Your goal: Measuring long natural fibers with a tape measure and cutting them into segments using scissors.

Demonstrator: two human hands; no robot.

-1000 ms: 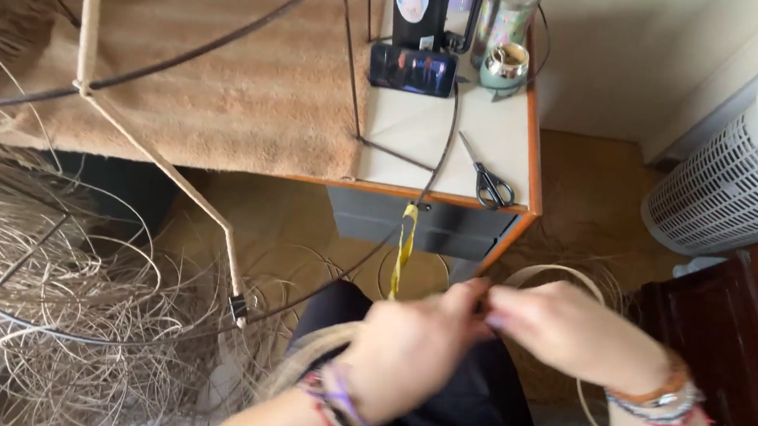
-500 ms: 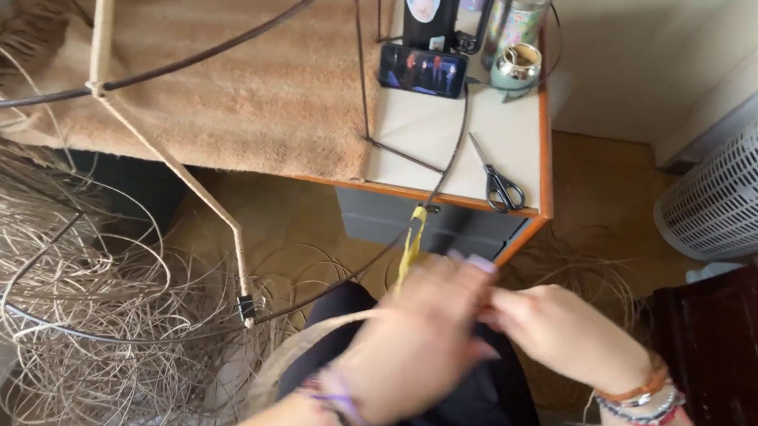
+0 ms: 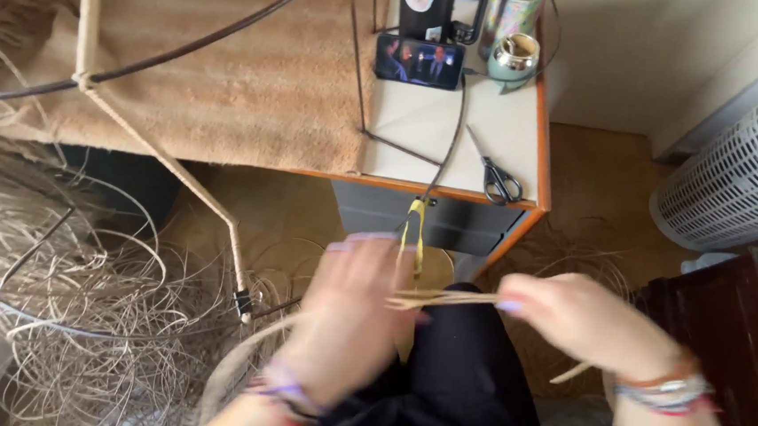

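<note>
Where the view begins at the left, a loose tangle of pale cane strands [image 3: 79, 308] lies heaped on the floor, with a dark wire frame [image 3: 186, 44] arching over a tan woven mat [image 3: 255, 80] on the table above it. A cane-wrapped rod [image 3: 168, 172] slants down from the frame to a small clip near the floor. Just right of that, the left hand [image 3: 345, 317] is blurred; its fingers spread upward and its thumb side meets a thin flat cane strip [image 3: 444, 298], though whether it pinches the strip I cannot tell. The strip runs level across the lap, over dark trousers [image 3: 465, 379], to the right hand [image 3: 585, 321], whose fingertips close narrowly on its far end. A yellow band [image 3: 413, 233] hangs just behind the strip. Farther back, on the orange-edged table [image 3: 541, 126], lie scissors [image 3: 497, 177], a phone [image 3: 419, 62] and a metal cup [image 3: 512, 58]. At the far right stands a white slatted basket [image 3: 745, 185].
</note>
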